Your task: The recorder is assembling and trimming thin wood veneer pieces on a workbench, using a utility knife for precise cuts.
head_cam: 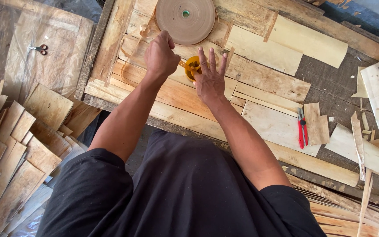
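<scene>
A rough workbench [259, 79] fills the upper middle and right of the frame, its top covered with overlapping sheets of pale wood veneer [281, 127] laid edge to edge, with darker bare board showing at the right. At the top centre lies a large flat roll of brown paper tape [185, 19], wound tight around a small greenish core. Just below it the left hand [161, 57] is clenched, knuckles up, pinching what looks like the loose tape end — the exact grip is hidden behind the fist. The right hand [209, 79] sits beside it with fingers spread and released, its fingertips resting over a small yellow round container [192, 66] that stands on the veneer between the two hands. A red utility knife [302, 129] lies on the sheets at centre right, next to a short offcut, well apart from both hands. Narrow strips and scraps [369, 131] litter the right edge. On the left — below the bench level — stacks of squarish veneer pieces [18, 149] fan out over the floor, and a pair of scissors [39, 48] rests on a wide sheet at upper left. The person's dark clothing fills the bottom centre.
</scene>
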